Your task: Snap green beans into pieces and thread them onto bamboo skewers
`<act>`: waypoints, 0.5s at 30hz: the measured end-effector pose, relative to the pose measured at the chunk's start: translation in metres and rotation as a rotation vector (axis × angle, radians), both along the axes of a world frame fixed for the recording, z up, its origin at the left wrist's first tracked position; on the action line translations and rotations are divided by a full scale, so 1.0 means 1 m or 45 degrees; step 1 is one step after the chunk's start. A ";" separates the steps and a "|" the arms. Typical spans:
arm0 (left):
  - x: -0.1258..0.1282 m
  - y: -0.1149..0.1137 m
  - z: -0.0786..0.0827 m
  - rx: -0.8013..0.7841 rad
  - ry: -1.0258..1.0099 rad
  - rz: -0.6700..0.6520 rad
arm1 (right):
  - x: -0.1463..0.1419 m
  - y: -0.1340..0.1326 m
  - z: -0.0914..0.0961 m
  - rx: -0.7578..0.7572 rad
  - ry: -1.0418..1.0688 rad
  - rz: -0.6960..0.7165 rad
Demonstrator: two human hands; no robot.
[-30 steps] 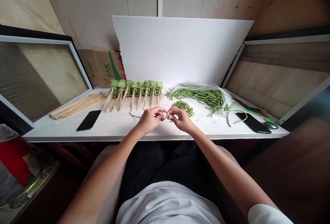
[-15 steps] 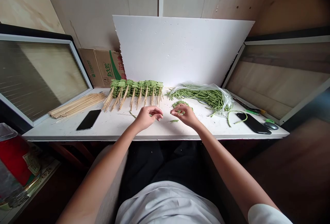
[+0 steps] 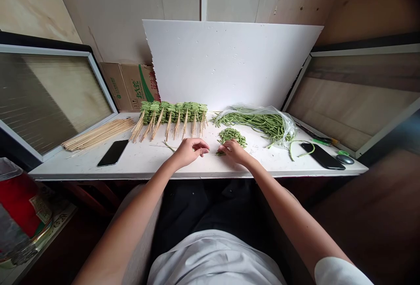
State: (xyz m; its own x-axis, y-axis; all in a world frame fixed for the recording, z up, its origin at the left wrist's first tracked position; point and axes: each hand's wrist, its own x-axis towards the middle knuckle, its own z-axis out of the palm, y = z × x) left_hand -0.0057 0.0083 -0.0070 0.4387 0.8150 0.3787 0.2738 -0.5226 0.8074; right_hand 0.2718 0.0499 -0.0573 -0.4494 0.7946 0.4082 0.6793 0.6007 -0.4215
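My left hand rests low over the white table, fingers curled and pinched together; what they hold I cannot make out. My right hand lies close beside it, fingertips down on a short green bean piece at the near edge of a small heap of cut bean pieces. A thin bamboo stick lies on the table just left of my left hand. Behind the hands stands a row of finished bean skewers.
Loose bamboo sticks and a black phone lie at the left. A plastic bag of long green beans sits at the right, with another phone, scissors and a white foam board behind.
My hands were pinched together above the table, then drew apart. Both have now dropped onto the tabletop, the right one coming down onto a loose bean piece.
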 end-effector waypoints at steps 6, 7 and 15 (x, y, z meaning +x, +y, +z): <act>0.002 -0.001 -0.001 -0.080 -0.024 -0.017 | -0.001 -0.001 0.001 0.003 0.058 -0.001; 0.002 -0.001 -0.001 -0.106 -0.033 -0.017 | -0.001 -0.002 0.001 0.003 0.082 0.001; 0.004 -0.005 0.003 -0.193 -0.063 -0.013 | -0.016 -0.026 0.037 -0.289 0.443 0.130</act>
State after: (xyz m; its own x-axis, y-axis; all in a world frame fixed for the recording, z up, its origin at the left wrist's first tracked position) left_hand -0.0022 0.0029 -0.0039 0.4307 0.8601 0.2733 0.2270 -0.3964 0.8896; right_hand 0.2559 0.0238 -0.0201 -0.3967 0.8404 0.3693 0.4150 0.5230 -0.7445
